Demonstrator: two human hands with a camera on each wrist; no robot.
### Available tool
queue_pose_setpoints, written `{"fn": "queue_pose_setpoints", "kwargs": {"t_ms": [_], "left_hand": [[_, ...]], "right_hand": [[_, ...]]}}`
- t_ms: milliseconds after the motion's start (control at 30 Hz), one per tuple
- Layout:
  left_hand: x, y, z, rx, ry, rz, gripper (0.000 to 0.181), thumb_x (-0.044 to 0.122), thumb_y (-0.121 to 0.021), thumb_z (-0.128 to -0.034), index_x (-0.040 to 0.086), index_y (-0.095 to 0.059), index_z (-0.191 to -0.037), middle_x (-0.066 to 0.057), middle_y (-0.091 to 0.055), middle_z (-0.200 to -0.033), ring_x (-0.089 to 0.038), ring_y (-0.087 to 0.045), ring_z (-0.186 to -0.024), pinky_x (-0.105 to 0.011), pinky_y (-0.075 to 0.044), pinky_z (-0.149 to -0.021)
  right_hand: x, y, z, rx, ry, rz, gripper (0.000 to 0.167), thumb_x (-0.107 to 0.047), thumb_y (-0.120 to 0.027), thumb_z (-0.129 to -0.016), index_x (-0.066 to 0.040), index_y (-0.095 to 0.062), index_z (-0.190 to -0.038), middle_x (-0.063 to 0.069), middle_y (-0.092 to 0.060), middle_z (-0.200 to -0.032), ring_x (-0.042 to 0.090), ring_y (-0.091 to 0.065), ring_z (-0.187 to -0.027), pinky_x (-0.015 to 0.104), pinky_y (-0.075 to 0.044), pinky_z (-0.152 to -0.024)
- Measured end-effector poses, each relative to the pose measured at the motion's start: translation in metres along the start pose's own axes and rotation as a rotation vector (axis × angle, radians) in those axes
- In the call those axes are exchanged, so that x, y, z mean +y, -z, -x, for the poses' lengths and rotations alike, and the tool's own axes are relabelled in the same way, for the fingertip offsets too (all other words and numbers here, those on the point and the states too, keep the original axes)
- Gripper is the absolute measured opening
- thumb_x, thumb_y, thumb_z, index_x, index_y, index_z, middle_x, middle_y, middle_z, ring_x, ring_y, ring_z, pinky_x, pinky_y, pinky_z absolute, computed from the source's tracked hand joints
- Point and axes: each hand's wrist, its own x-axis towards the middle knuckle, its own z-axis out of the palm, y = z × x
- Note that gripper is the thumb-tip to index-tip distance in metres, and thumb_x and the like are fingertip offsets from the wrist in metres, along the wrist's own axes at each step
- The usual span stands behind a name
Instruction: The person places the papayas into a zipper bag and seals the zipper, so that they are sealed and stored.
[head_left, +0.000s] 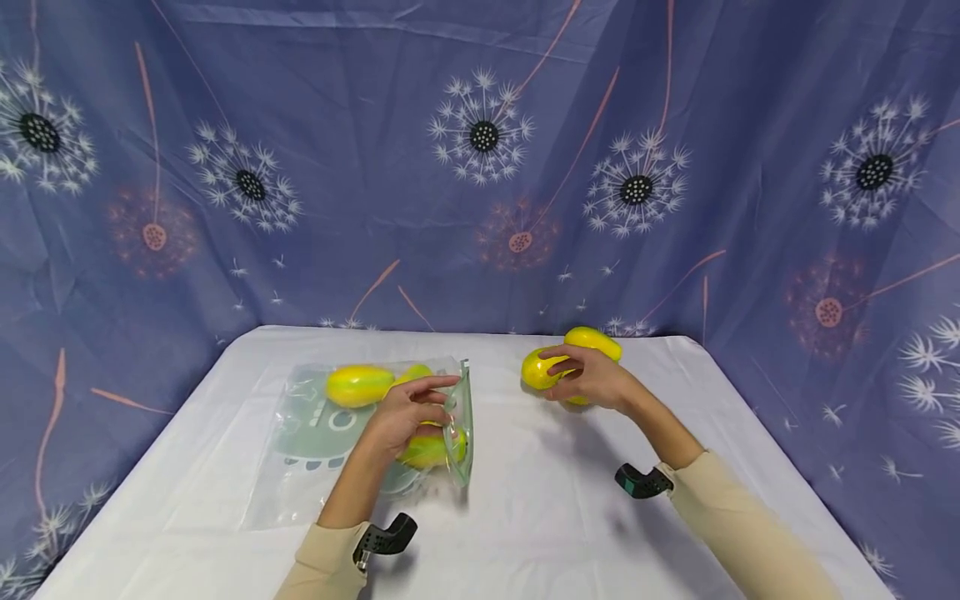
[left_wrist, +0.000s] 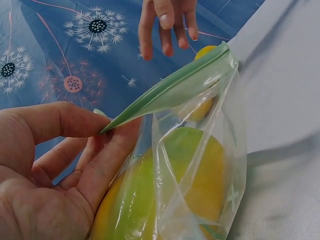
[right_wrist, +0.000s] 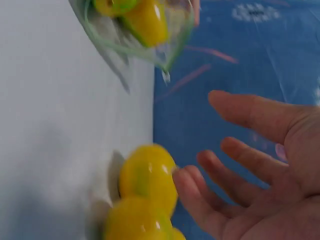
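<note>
A clear zip bag [head_left: 262, 492] with a green print lies on the table, holding several smooth, papaya-like yellow-green fruits [head_left: 358, 386]. My left hand [head_left: 401, 421] pinches the green zip edge [left_wrist: 165, 90] between thumb and finger, lifting the bag's mouth so that it gapes to the right. At the back right, more yellow fruits [right_wrist: 150, 177] lie close together. My right hand [head_left: 592, 379] is just over them, its fingers spread and loosely bent. In the right wrist view, no fruit is in its grasp; whether a fingertip touches one I cannot tell.
A white cloth covers the table [head_left: 525, 517]. Right behind its far edge hangs a blue curtain [head_left: 360, 183] with dandelion prints, which also runs along both sides. Each wrist wears a black camera mount [head_left: 641, 481].
</note>
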Motion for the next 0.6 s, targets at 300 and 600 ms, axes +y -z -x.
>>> {"fn": "queue_pose_setpoints", "kwargs": {"t_ms": [300, 600], "left_hand": [[0.002, -0.002, 0.0, -0.002, 0.003, -0.002, 0.059, -0.016, -0.065, -0.0815, -0.001, -0.06, -0.139, -0.006, -0.055, -0.097, -0.018, -0.066, -0.069, -0.032, -0.062, -0.063], [0.002, -0.001, 0.001, 0.007, 0.008, -0.013, 0.058, -0.015, -0.066, -0.0815, -0.001, -0.061, -0.138, -0.005, -0.055, -0.098, -0.017, -0.061, -0.071, -0.032, -0.062, -0.064]], "right_hand": [[0.023, 0.038, 0.007, 0.065, -0.067, 0.075, 0.071, -0.012, -0.08, -0.085, -0.003, -0.048, -0.149, 0.025, -0.044, -0.153, 0.043, -0.049, -0.136, 0.047, -0.051, -0.105], [0.043, 0.048, 0.003, 0.113, -0.084, -0.005, 0.073, -0.005, -0.076, -0.087, 0.002, -0.042, -0.151, 0.029, -0.042, -0.153, 0.046, -0.04, -0.142, 0.055, -0.044, -0.111]]}}
